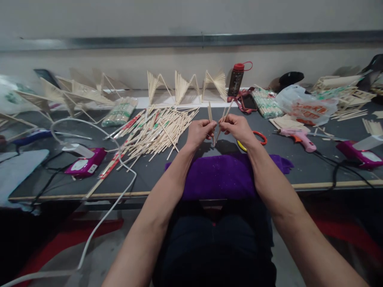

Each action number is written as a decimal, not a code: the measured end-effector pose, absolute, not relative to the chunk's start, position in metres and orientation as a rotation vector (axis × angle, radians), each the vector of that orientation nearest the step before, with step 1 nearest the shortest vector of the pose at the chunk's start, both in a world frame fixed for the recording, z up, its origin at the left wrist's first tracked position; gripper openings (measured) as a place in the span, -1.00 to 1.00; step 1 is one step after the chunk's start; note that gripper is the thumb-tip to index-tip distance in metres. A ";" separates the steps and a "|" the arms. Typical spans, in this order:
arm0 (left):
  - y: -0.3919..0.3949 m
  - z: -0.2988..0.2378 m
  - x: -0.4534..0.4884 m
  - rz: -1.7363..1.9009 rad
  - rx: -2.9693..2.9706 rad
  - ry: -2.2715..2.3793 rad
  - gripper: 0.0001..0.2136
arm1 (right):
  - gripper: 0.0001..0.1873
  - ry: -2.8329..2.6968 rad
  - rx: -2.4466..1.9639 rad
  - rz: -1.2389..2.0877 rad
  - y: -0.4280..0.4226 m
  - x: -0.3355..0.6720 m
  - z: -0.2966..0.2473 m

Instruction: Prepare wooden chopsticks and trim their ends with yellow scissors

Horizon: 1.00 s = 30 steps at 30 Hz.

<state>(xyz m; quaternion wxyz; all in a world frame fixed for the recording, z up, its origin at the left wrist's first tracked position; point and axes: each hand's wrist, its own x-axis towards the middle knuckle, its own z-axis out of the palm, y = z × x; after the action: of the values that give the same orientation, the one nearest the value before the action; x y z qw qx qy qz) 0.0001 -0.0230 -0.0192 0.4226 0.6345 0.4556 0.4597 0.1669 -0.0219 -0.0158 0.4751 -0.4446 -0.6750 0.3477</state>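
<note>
My left hand (201, 131) and my right hand (236, 127) are raised side by side above the dark table (299, 167), both closed around thin wooden chopsticks (210, 113) that stick upward from the fingers. The right hand's sticks (227, 113) lean slightly right. A large loose pile of wooden chopsticks (158, 129) lies just left of my left hand. A purple towel (221, 175) is spread on the table edge under my forearms.
Fan-shaped chopstick constructions (185, 85) stand along the back wall. A pink glue gun (299, 137), purple devices (85, 163) (360, 153), a dark bottle with red cap (236, 79), wrapped chopstick packs (119, 111), a plastic bag (305, 105) and a white cable (119, 159) lie around.
</note>
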 end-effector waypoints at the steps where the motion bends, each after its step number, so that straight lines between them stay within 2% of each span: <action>1: -0.023 -0.022 0.002 1.122 1.611 1.147 -0.71 | -0.81 -1.646 -1.094 0.855 -0.023 0.168 -0.018; 15: -0.034 -0.041 -0.004 1.054 1.797 1.202 -0.82 | -0.84 -2.008 -1.303 0.543 -0.037 0.162 -0.011; 25: -0.032 -0.042 -0.008 0.962 1.869 1.210 -0.69 | -0.80 -1.940 -1.213 0.684 -0.040 0.165 -0.012; 30: -0.030 -0.042 -0.010 0.924 1.822 1.137 -0.61 | -0.81 -1.870 -1.099 0.883 -0.037 0.167 -0.015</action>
<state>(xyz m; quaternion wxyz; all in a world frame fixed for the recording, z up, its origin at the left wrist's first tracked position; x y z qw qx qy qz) -0.0101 -0.0299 -0.0419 0.3909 0.7172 0.4477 0.3639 0.1670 -0.0368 -0.0155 0.3891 -0.4321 -0.7356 0.3475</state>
